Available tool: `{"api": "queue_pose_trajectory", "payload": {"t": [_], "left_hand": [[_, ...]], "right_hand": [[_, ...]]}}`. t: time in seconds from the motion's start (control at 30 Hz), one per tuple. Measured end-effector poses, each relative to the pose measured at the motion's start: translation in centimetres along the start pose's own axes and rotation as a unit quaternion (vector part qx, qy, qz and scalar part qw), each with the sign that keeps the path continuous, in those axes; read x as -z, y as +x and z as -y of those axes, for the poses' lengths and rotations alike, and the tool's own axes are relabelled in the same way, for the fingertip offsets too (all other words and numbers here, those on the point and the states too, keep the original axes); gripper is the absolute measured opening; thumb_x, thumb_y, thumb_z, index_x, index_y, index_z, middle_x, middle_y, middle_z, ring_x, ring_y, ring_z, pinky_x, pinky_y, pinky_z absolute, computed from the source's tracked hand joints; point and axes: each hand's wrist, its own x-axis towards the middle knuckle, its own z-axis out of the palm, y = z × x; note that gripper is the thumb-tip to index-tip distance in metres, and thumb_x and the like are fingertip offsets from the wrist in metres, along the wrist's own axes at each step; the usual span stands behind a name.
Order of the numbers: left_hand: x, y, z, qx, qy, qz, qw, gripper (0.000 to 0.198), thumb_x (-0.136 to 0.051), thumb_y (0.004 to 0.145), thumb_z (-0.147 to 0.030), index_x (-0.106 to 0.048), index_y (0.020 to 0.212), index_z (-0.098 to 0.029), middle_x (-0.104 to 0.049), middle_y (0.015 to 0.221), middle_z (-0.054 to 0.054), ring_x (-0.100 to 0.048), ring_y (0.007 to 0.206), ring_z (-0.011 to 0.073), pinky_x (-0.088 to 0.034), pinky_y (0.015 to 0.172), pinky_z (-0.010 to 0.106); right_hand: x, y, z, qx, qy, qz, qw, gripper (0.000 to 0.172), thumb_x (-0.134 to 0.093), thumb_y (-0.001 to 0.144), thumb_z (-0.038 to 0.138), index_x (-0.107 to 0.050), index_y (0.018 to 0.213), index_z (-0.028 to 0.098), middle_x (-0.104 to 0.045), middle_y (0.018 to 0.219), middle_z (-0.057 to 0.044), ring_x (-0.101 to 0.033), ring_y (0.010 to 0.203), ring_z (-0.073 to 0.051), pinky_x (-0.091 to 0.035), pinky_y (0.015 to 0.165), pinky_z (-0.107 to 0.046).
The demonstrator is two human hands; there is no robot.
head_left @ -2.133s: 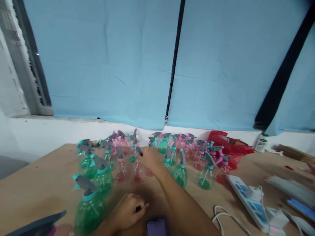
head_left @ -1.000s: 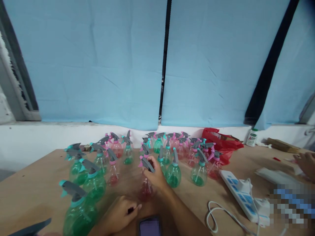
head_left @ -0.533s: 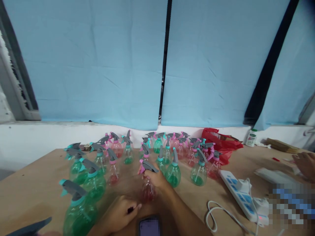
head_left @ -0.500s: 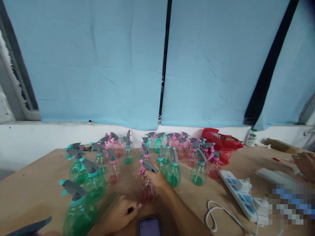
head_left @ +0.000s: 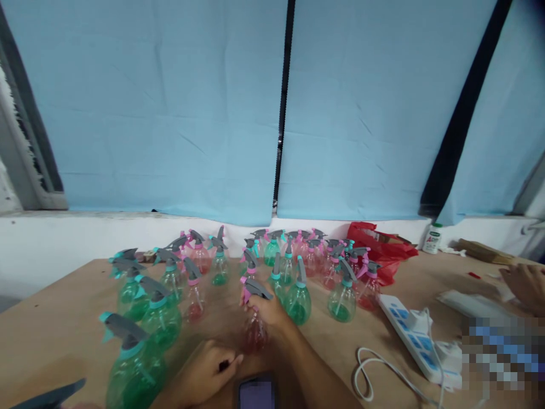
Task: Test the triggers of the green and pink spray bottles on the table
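Note:
A pink-tinted spray bottle [head_left: 256, 335] with a grey and pink trigger head stands upright on the table. My right hand [head_left: 267, 307] is closed round its neck, just under the head. Left of it and nearer to me, my left hand [head_left: 212, 366] rests on the tabletop with curled fingers and the thumb pointing right. A dark gap shows beside that thumb, and I cannot make out whether anything is inside. Right of the held bottle is a green spray bottle [head_left: 298, 301]. Another green spray bottle [head_left: 135, 369] stands left of my left hand.
Several more green and pink spray bottles stand across the brown table [head_left: 63, 318]. A phone [head_left: 256, 393] lies near me. On the right are a white power strip [head_left: 411, 335] with cables, a red bag [head_left: 383, 250], a white bottle [head_left: 432, 238] and another person's hand [head_left: 525, 284].
The whole view has shifted slightly to the left. Both my hands and the held spray bottle keep their places on the table.

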Motion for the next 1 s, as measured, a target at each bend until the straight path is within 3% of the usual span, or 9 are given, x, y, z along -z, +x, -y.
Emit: {"api": "queue_pose_trajectory", "payload": {"t": [0.1,0.3,0.5,0.7,0.87,1.0], "left_hand": [[0.0,-0.1,0.1,0.007,-0.001,-0.002,1.0,0.07,-0.036,0.11,-0.067,-0.051,0.059,-0.021,-0.052,0.056,-0.001,-0.042,0.055,0.0132,-0.032,0.06,0.029],[0.2,-0.1,-0.1,-0.003,0.015,0.007,1.0,0.066,-0.036,0.111,-0.061,-0.047,0.059,-0.021,-0.054,0.057,0.0,-0.045,0.056,0.0136,-0.029,0.06,0.031],[-0.3,-0.1,0.4,-0.004,0.004,-0.007,1.0,0.068,-0.037,0.111,-0.064,-0.051,0.06,-0.021,-0.054,0.058,-0.002,-0.044,0.056,0.013,-0.033,0.063,0.028],[-0.7,-0.1,0.8,-0.013,-0.005,-0.003,1.0,0.068,-0.038,0.112,-0.062,-0.054,0.06,-0.021,-0.052,0.057,-0.002,-0.042,0.056,0.0128,-0.033,0.063,0.027],[-0.4,-0.2,0.5,-0.009,-0.001,0.0,1.0,0.067,-0.039,0.111,-0.061,-0.054,0.06,-0.021,-0.053,0.057,-0.002,-0.043,0.055,0.0126,-0.031,0.062,0.028],[-0.5,-0.3,0.5,-0.01,0.026,-0.013,1.0,0.064,-0.037,0.112,-0.056,-0.053,0.061,-0.021,-0.058,0.059,-0.001,-0.048,0.057,0.013,-0.03,0.062,0.03]], "right_hand": [[0.0,0.0,0.0,-0.014,0.004,0.002,1.0,0.006,-0.063,0.067,0.022,-0.068,0.07,0.023,-0.069,0.066,0.001,-0.056,0.057,-0.016,-0.045,0.057,-0.025],[0.6,-0.1,-0.5,0.011,-0.035,0.02,0.999,0.023,-0.057,0.068,0.022,-0.078,0.078,0.023,-0.068,0.066,0.0,-0.053,0.056,-0.015,-0.039,0.052,-0.023],[0.2,0.3,-1.3,0.003,0.035,-0.012,0.999,0.017,-0.06,0.062,0.022,-0.073,0.073,0.022,-0.07,0.068,0.0,-0.058,0.059,-0.015,-0.044,0.056,-0.024],[0.4,0.4,-1.2,0.032,-0.004,0.031,0.999,0.021,-0.057,0.067,0.023,-0.075,0.077,0.024,-0.062,0.061,0.003,-0.049,0.053,-0.014,-0.039,0.052,-0.024],[0.2,0.5,-1.9,0.024,0.021,-0.012,0.999,0.009,-0.063,0.067,0.023,-0.07,0.071,0.024,-0.069,0.068,0.0,-0.056,0.061,-0.017,-0.043,0.057,-0.026],[0.2,0.4,-2.5,0.043,-0.006,0.013,0.999,0.013,-0.062,0.073,0.024,-0.075,0.078,0.025,-0.071,0.07,0.0,-0.059,0.062,-0.017,-0.046,0.059,-0.026]]}}
